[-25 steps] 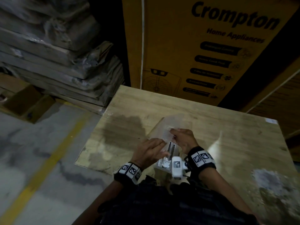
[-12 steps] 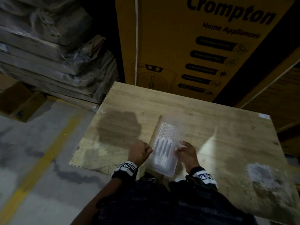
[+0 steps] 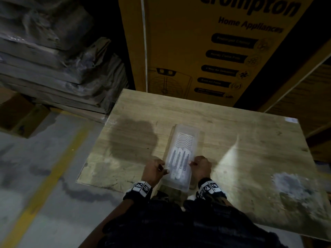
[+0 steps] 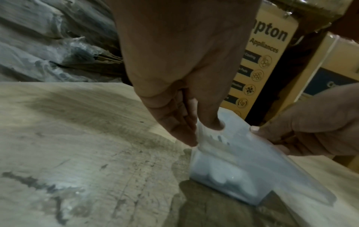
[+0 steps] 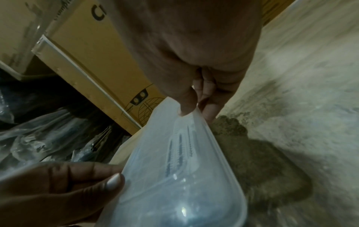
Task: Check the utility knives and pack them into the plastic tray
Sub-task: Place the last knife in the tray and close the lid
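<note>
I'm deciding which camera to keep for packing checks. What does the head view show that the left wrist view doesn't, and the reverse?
Only the head view shows the plastic tray whole, the utility knives side by side inside, and the floor's yellow line. Only the left wrist view shows the left hand pinching the tray's rim up close. Both show the right hand holding the opposite rim, the wooden table and the Crompton box.

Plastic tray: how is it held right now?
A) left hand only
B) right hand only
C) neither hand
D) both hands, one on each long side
D: the left hand and the right hand each pinch a long edge of the plastic tray on the table.
</note>
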